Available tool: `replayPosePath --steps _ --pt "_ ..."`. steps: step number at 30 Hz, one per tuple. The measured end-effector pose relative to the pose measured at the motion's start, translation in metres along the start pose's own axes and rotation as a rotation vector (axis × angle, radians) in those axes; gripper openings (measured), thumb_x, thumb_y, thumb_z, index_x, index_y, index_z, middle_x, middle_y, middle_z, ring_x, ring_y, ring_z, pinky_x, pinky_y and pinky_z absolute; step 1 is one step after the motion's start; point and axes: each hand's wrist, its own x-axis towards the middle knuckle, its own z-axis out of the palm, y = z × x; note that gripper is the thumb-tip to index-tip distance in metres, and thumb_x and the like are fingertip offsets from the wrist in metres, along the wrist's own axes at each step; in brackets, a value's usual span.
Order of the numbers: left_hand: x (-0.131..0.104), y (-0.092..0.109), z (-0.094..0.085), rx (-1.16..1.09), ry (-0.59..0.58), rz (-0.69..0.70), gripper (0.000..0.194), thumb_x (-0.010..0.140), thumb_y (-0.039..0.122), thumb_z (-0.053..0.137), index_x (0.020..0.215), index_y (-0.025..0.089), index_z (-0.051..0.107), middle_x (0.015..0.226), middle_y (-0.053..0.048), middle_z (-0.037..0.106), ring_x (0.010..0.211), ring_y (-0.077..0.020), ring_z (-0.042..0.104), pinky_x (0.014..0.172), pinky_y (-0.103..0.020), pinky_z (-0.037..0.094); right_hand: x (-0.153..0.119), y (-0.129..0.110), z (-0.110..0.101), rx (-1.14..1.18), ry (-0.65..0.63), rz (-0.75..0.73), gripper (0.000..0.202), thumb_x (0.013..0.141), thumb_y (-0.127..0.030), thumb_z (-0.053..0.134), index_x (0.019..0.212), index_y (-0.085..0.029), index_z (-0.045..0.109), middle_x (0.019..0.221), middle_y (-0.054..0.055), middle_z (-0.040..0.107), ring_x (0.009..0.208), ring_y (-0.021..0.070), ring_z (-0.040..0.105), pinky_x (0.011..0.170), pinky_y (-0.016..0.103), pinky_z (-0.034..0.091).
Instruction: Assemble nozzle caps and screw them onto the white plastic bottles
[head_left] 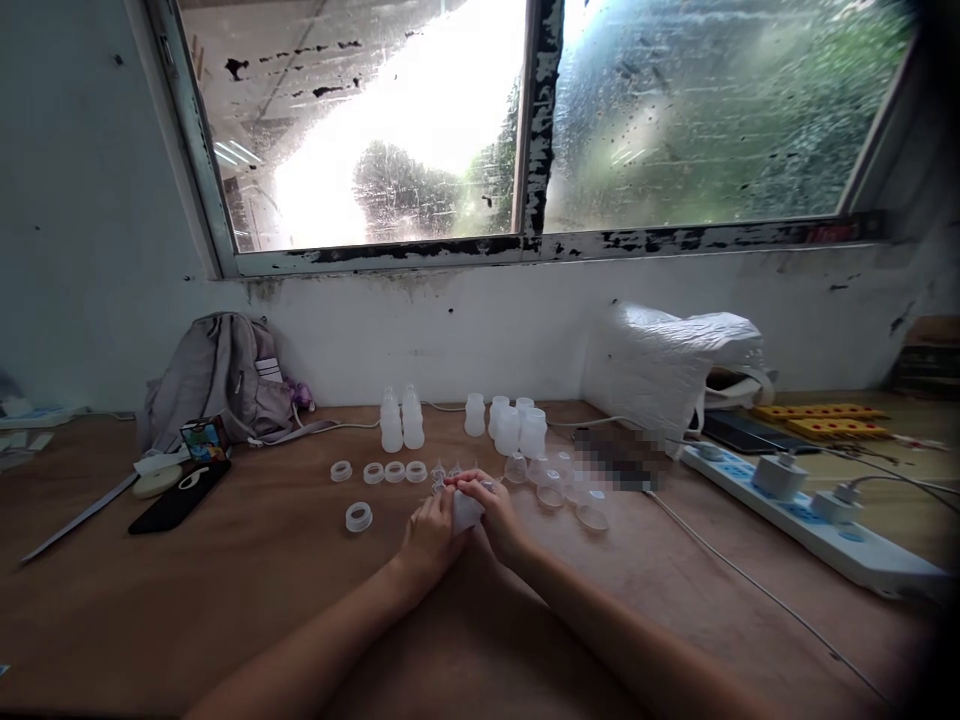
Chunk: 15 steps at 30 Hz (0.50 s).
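Observation:
In the head view my left hand (pixel 429 530) and my right hand (pixel 501 515) meet near the middle of the table. Between them is a whitish baby bottle (pixel 466 510), partly hidden by my fingers. My left hand is wrapped around its left side. The right hand is closed at its other side, with the fingertips of both hands together near its upper end. Just beyond my fingers stand several clear bottle nipples (pixel 455 468). White collar rings (pixel 394 471) form a row to the left, and a further ring (pixel 358 517) lies nearer. Clear domed caps (pixel 550 495) are spread to the right.
Two bottles with tops (pixel 402 420) and several open bottles (pixel 507 428) stand near the wall. At left are a backpack (pixel 225 375), a black pouch (pixel 178 497) and a tape roll (pixel 157 481). A power strip (pixel 817 520), a cable (pixel 757 577) and a plastic bag (pixel 652 355) occupy the right.

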Motion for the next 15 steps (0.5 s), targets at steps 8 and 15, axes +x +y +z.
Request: replayPosePath --steps 8,15 --pt "0.003 -0.007 -0.008 -0.226 0.038 0.107 0.046 0.075 0.041 0.047 0.114 0.019 0.037 0.104 -0.008 0.054 0.094 -0.0209 0.052 0.080 -0.033 0.044 0.013 0.005 -0.022 -0.470 0.145 -0.230 0.046 0.067 -0.039 0.057 0.106 -0.021 0.041 0.101 0.006 0.053 0.091 0.0187 0.052 0.076 0.031 0.042" --pt "0.001 -0.011 -0.020 -0.239 -0.048 0.058 0.047 0.073 0.042 0.048 0.113 0.020 0.038 0.102 -0.006 0.054 0.092 -0.0201 0.052 0.080 -0.031 0.042 0.038 -0.018 -0.063 -1.090 0.170 -0.531 0.025 0.079 -0.035 0.037 0.092 -0.021 0.054 0.098 0.008 0.057 0.104 0.0239 0.043 0.090 0.040 0.029"
